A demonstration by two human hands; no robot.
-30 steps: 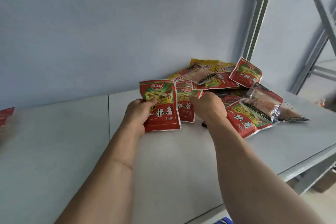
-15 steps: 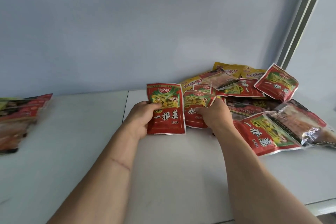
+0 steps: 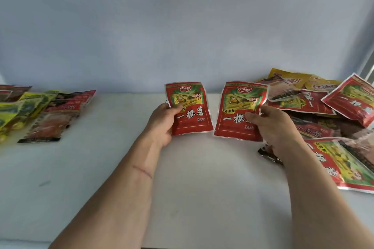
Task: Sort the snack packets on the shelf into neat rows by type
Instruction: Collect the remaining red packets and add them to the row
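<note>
Side by side, the left hand [image 3: 162, 121] pinched the left edge of one glossy red foil snack packet [image 3: 189, 108], and the right hand [image 3: 272, 127] gripped the right edge of a matching red packet [image 3: 237, 110] (same print on both). Below both grips lay the white shelf [image 3: 202, 178]. Right of the right hand sprawled a mixed heap of packets [image 3: 332, 111]; well left of the left hand lay a sorted group of packets [image 3: 48, 111].

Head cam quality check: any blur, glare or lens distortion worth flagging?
Head view: light is soft and even, shadows faint. The two red packets, in the left hand and the right hand, read sharp. The left stack is smeared toward the frame edge. Wide-angle stretch enlarges the pile at right; mild sheen on its foil.
</note>
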